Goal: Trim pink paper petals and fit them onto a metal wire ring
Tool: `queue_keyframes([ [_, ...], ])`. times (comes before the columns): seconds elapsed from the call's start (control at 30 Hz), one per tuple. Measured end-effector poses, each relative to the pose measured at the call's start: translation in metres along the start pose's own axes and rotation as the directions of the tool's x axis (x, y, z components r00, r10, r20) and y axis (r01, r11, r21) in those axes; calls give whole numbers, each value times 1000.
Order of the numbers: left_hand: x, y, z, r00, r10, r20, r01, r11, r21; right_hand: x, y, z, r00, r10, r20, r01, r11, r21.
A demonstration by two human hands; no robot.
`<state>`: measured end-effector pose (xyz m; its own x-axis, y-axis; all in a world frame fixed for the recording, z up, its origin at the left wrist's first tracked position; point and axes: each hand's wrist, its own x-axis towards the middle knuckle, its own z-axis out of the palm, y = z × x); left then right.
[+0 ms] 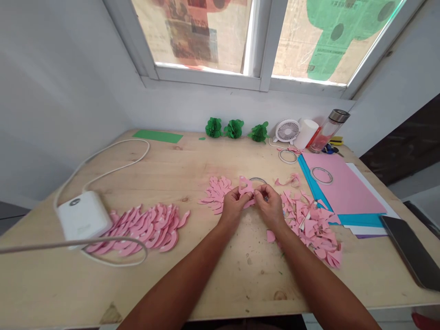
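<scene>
Near the middle of the wooden table (pixel 206 256), my left hand (pixel 234 204) pinches a pink paper piece (pixel 246 185) with a cut-out in it. My right hand (pixel 270 204) closes its fingertips on the right edge of the same piece. Just left of my hands lies a small pile of curved pink cut-outs (pixel 217 193). A larger pile of curved pink strips (pixel 154 229) is farther left. Pink paper scraps (pixel 314 229) lie in a heap beside my right forearm. Part of a ring of tape (pixel 257 180) shows behind my right hand.
A white power bank (pixel 84 217) with a cable is at left. Green paper balls (pixel 234 129), a fan (pixel 288 131) and a glass bottle (pixel 328 133) line the back. Coloured sheets (pixel 347 188), another tape ring (pixel 321 175) and a phone (pixel 410 250) are at right.
</scene>
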<state>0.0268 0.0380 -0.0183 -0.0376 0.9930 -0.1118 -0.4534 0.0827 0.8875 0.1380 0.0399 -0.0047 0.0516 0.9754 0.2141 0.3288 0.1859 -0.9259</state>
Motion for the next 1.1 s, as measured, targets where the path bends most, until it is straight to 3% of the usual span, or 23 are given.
queue_keyframes([
  [0.6, 3, -7, -4, 999, 33, -19, -32, 996, 78, -1, 0, 1, 999, -49, -2, 49, 998, -43],
  [1.1, 3, -4, -3, 999, 27, -34, -23, 994, 105, 0, 2, 0, 999, -27, -27, 28, 999, 21],
])
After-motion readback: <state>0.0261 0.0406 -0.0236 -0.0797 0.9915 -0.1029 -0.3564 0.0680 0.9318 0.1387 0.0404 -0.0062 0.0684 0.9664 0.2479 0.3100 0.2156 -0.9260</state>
